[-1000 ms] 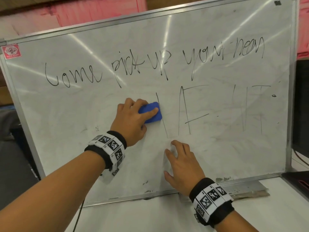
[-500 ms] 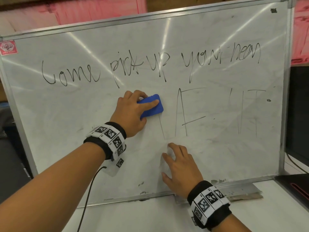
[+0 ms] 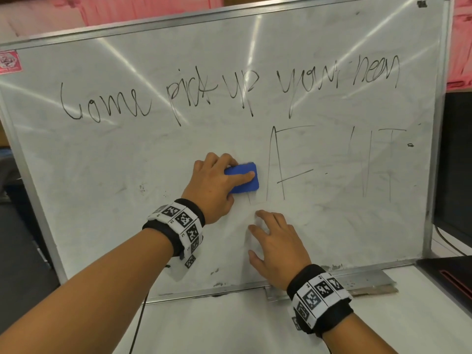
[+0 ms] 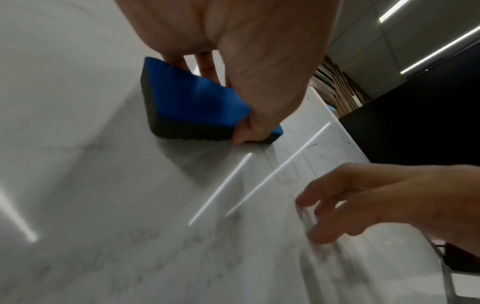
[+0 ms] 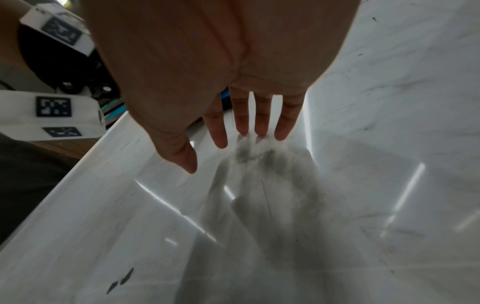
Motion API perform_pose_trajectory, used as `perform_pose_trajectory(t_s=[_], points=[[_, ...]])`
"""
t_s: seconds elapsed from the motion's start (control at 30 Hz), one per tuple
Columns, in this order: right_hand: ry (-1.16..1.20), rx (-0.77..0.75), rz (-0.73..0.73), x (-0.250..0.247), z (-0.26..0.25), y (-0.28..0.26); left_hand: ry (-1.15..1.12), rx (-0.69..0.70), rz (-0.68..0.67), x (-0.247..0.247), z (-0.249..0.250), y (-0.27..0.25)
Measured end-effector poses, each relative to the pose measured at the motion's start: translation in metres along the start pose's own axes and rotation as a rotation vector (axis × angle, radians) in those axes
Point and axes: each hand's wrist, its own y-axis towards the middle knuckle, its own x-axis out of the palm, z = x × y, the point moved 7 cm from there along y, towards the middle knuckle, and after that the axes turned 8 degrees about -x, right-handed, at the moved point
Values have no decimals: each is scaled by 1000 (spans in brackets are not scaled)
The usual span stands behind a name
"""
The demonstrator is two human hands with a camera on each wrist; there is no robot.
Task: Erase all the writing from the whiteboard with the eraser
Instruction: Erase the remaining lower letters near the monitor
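Observation:
The whiteboard (image 3: 102, 175) leans upright on a white table. A handwritten line (image 3: 229, 93) runs across its upper part, and large thin letters (image 3: 278, 167) stand at the middle right. My left hand (image 3: 212, 185) grips the blue eraser (image 3: 246, 186) and presses its dark felt side (image 4: 187, 129) flat on the board, just left of the large letters. My right hand (image 3: 275, 246) rests below it with straight spread fingers (image 5: 259, 123) touching the board and holds nothing.
A metal pen ledge (image 3: 367, 282) runs along the board's lower right edge. A dark monitor (image 3: 457, 162) and a black device (image 3: 449, 277) stand at the right. A black cable (image 3: 138, 325) hangs down over the table. Pink material (image 3: 153, 8) shows behind the board.
The left hand swept the eraser up and then back down to the right; the thin stroke left of the large letters is mostly wiped away. The right hand stayed on the board.

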Motion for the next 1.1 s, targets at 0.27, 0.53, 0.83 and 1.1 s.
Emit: perform_pose_trajectory(t_s=[0.27,0.53,0.83,1.1], points=[[-5,-25,48,-1,1,-2,-57,-160,129,-21,-27,12],[22,-21,118,-4,6,-3,-2,86,-28,14,2,-17],[114,-35,204,-7,10,-2,42,200,-151,29,19,-36],[302,-4,437,-30,20,-2,-84,-37,-29,16,3,-25]])
